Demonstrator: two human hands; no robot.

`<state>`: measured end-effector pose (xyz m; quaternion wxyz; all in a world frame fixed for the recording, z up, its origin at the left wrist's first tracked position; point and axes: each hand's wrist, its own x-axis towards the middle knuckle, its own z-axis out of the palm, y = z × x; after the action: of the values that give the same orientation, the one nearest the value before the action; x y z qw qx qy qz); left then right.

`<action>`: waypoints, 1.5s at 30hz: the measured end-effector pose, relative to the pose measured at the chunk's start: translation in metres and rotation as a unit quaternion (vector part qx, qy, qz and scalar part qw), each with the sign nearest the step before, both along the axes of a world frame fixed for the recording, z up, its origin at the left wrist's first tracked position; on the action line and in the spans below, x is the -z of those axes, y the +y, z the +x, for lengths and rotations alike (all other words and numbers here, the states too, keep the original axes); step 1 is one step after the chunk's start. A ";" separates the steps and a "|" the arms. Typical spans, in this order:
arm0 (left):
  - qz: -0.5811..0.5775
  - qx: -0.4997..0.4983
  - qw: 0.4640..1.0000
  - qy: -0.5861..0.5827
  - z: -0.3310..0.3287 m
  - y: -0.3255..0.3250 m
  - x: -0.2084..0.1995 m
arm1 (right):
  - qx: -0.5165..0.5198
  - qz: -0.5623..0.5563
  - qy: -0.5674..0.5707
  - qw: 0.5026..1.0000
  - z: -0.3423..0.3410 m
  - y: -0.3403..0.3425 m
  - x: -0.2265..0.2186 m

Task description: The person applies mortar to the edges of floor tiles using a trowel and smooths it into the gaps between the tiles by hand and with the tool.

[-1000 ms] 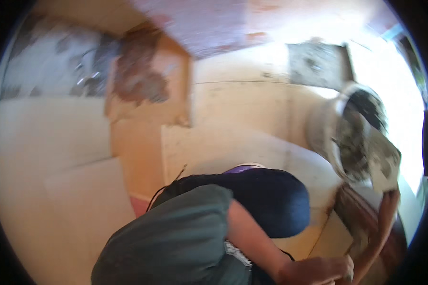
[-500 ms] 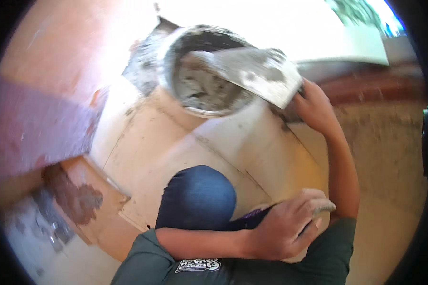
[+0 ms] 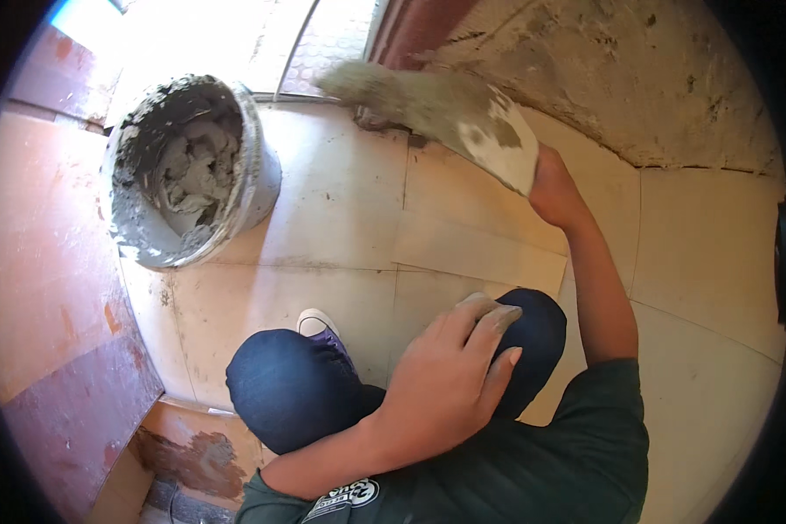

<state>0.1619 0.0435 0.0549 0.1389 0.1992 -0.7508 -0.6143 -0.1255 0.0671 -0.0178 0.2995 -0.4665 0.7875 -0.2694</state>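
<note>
Grey, wet mortar (image 3: 384,92) covers the far end of a flat pale board (image 3: 508,150) held out above the tiled floor (image 3: 323,227), toward its far edge and right of the bucket. The right hand (image 3: 557,188) has closed on the board's near end, its fingers mostly hidden beneath and the forearm reaching up from the lower right. The board slants from that hand up and to the left; the mortar end is blurred, and whether this is a tool blade or a piece of tile cannot be told.

The left hand (image 3: 450,375) is over the floor's near edge, beside the right knee (image 3: 533,345). It is half-curled, the thumb parted from the fingers, with nothing showing in its grasp; its fingertips (image 3: 506,314) are smeared grey.

The bucket (image 3: 264,188) stands at the far left corner of the floor, near the painted wall (image 3: 44,271). It is crusted around the rim and holds more grey mortar, lumpy and loosely heaped.

A dark red frame (image 3: 415,35) rises at the floor's far edge, next to the board's mortar end. To the right of it spreads a rough brown cement surface (image 3: 629,79). A purple shoe (image 3: 323,336) with a white toe rests on the tiles beside the left knee (image 3: 288,389).
</note>
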 end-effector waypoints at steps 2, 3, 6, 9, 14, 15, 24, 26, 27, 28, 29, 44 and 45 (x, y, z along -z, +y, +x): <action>0.005 0.009 1.000 -0.020 -0.008 0.001 0.003 | 0.039 0.035 -0.002 0.999 -0.021 0.039 0.019; 0.010 0.012 0.999 -0.039 -0.013 0.002 0.007 | 0.069 0.042 -0.031 0.996 -0.028 0.057 0.031; -0.005 0.040 0.997 -0.071 -0.032 0.009 0.018 | 0.129 0.046 -0.070 0.988 -0.066 0.120 0.077; -0.029 0.059 0.991 -0.113 -0.050 0.022 0.033 | 0.183 0.070 -0.066 0.978 -0.093 0.164 0.131; -0.055 0.077 0.978 -0.184 -0.075 0.033 0.070 | 0.217 0.127 -0.034 0.967 -0.098 0.164 0.166; -0.060 0.075 0.974 -0.203 -0.080 0.035 0.077 | 0.211 0.139 -0.016 0.967 -0.101 0.165 0.176; -0.069 0.089 0.940 -0.322 -0.101 0.033 0.140 | 0.166 0.201 0.033 0.965 -0.129 0.158 0.233; -0.069 0.089 0.936 -0.333 -0.107 0.030 0.145 | 0.155 0.213 0.032 0.964 -0.134 0.154 0.232; -0.069 0.086 0.933 -0.341 -0.109 0.029 0.148 | 0.145 0.217 0.046 0.964 -0.134 0.151 0.231; -0.069 0.088 0.933 -0.342 -0.111 0.028 0.151 | 0.136 0.222 0.062 0.964 -0.137 0.149 0.231; -0.067 0.092 0.933 -0.340 -0.113 0.027 0.154 | 0.137 0.223 0.060 0.963 -0.140 0.149 0.236; -0.038 0.109 0.927 -0.357 -0.128 0.018 0.165 | 0.042 0.321 0.039 0.945 -0.176 0.101 0.209; -0.035 0.110 0.927 -0.358 -0.128 0.018 0.166 | 0.036 0.328 0.044 0.943 -0.178 0.099 0.207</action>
<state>0.0336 0.0616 -0.1109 -0.2005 0.3170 -0.7889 -0.4868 -0.3031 0.1662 -0.2251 0.3909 -0.3254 0.8609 0.0145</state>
